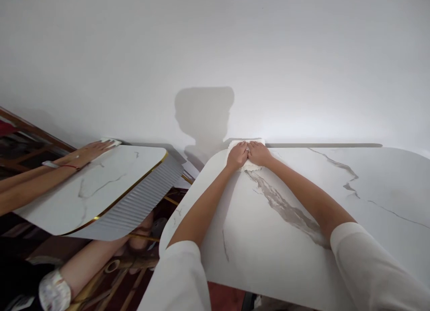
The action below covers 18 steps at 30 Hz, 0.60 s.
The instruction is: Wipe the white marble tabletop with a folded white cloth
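Note:
Both my arms reach forward across a white marble-patterned tabletop [242, 221] with grey-brown veins. Near its far edge, close to the wall, lies a white cloth [250, 166]. My left hand [238, 155] presses down on the cloth, its fingers bent and close together. Right beside it, touching at the fingertips, my right hand [259, 154] bears on the same cloth. The cloth's edges stick out behind and in front of my hands. What is under my palms is hidden.
At left another person's hands [96, 150] rest on a second white cloth [116, 142] on a smaller marble-patterned table [110, 181] with gold trim and a ribbed side. A white wall [302, 69] stands behind both tables. A wooden frame [124, 279] shows in the gap below.

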Each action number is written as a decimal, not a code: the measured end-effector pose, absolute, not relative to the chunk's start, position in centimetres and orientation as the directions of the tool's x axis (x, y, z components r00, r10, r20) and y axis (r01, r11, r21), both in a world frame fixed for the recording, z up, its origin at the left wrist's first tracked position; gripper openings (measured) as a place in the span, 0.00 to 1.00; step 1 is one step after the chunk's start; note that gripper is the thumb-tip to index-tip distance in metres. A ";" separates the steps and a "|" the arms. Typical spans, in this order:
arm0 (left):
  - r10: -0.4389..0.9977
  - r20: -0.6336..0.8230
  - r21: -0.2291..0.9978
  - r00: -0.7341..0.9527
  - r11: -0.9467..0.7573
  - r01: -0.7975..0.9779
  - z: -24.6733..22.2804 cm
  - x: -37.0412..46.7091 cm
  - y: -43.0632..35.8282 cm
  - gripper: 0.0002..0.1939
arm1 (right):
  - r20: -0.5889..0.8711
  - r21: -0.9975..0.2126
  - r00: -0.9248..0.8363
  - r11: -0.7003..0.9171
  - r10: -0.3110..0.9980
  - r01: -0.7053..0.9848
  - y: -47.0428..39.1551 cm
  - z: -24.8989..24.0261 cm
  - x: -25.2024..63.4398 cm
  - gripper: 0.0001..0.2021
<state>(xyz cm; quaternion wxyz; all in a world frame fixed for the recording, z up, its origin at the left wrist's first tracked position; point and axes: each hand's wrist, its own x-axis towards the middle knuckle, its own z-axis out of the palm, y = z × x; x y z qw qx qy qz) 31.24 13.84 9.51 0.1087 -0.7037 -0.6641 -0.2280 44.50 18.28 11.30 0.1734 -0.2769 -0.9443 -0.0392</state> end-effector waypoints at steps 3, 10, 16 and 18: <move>0.899 0.438 0.161 -0.008 -0.070 0.984 9.8 32.8 15.4 0.23 | 0.348 -0.036 -0.760 0.817 0.550 0.575 19.2 11.5 46.1 0.24; 0.875 0.473 0.113 0.103 -0.177 0.978 10.1 37.9 16.4 0.24 | 0.332 0.013 -0.710 0.750 0.621 0.661 19.4 11.7 51.2 0.25; 0.873 0.459 0.107 0.164 -0.237 0.965 10.1 39.8 14.1 0.25 | 0.333 0.037 -0.678 0.710 0.655 0.704 16.3 11.6 53.4 0.27; 0.870 0.460 0.111 0.179 -0.256 0.960 9.9 40.2 12.7 0.25 | 0.322 0.041 -0.684 0.712 0.654 0.701 14.8 11.5 53.9 0.27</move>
